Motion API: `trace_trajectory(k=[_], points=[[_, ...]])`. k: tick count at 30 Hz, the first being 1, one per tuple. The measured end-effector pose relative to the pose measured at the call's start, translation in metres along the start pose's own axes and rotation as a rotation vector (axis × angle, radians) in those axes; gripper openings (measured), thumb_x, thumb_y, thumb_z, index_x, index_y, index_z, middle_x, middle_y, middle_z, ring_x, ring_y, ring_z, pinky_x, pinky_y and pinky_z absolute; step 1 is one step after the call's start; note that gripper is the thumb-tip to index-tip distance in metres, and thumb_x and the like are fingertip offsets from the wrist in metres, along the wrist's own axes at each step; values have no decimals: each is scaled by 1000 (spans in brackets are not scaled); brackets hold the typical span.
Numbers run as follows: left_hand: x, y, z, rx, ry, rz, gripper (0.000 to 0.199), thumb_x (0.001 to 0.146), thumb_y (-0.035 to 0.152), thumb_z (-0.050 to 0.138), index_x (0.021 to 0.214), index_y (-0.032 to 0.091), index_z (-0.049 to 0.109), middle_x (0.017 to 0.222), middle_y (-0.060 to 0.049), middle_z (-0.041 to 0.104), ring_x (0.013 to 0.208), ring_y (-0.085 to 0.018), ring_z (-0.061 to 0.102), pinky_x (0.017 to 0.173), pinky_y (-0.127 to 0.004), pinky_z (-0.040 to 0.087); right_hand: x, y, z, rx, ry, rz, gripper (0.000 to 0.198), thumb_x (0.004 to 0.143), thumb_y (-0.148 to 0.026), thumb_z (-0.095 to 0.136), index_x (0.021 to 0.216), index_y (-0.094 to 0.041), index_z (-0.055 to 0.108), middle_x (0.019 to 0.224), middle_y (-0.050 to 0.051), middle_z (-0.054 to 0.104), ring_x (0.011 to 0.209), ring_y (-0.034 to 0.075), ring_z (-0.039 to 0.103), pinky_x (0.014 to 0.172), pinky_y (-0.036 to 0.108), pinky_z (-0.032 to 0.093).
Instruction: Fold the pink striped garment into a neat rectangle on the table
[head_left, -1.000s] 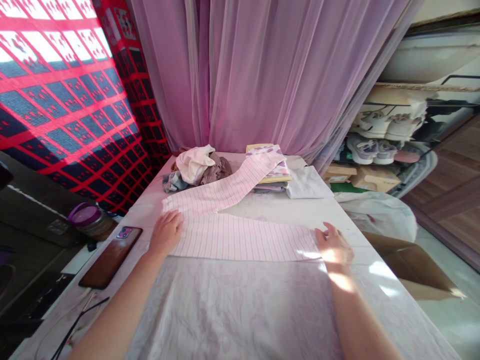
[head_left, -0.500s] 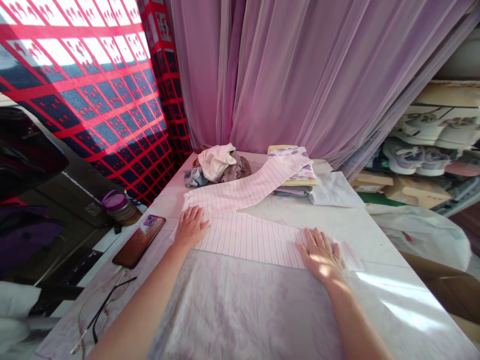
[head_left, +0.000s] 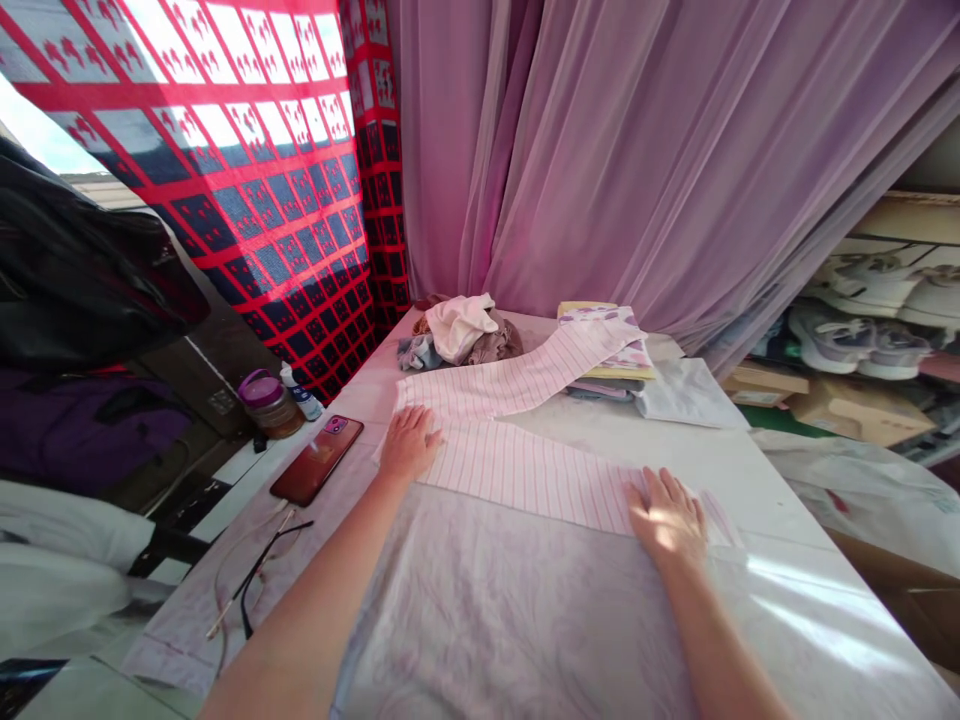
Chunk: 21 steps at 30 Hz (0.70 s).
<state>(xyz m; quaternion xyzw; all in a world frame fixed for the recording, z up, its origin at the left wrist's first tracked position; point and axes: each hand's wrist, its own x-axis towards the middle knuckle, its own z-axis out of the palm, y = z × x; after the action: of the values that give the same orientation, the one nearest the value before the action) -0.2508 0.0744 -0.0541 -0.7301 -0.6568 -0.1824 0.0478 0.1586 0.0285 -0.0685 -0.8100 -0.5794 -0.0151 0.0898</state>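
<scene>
Pink-striped trousers [head_left: 525, 475] lay spread on a pale, cloth-covered counter [head_left: 686, 448], one leg running toward the person's right, the other slanting away onto a stack of folded clothes [head_left: 611, 387]. The left hand [head_left: 409, 445] rested near the waist, the right hand [head_left: 667, 515] on the nearer leg close to its end; each grip was released, palm down, pinching nothing. The fabric looked light, soft and limp, likely to crease; waistband and leg ends seemed the best holds. Beyond sat a crumpled clothes pile [head_left: 461, 330]; left, a phone [head_left: 319, 460]; behind, a purple curtain [head_left: 600, 180].
</scene>
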Motion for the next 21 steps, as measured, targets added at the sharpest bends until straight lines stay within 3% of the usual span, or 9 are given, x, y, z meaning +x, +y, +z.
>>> trace_trajectory(k=[7,21], points=[[-1,-1,-2,-50,17,27,26,92,22,45,107,20,66,110,-8,70,105,-21,61,99,-36,44,3,4,3,-32,5,-31,47,96,-39,33,131,-21,58,144,10,51,136,24,39,113,44,26],[1,0,-6,-72,14,25,29,89,19,44,106,20,67,114,-8,69,108,-21,60,100,-36,44,6,-3,-2,-43,-57,0,49,96,-39,33,136,-21,55,148,8,48,139,23,39,114,43,25]])
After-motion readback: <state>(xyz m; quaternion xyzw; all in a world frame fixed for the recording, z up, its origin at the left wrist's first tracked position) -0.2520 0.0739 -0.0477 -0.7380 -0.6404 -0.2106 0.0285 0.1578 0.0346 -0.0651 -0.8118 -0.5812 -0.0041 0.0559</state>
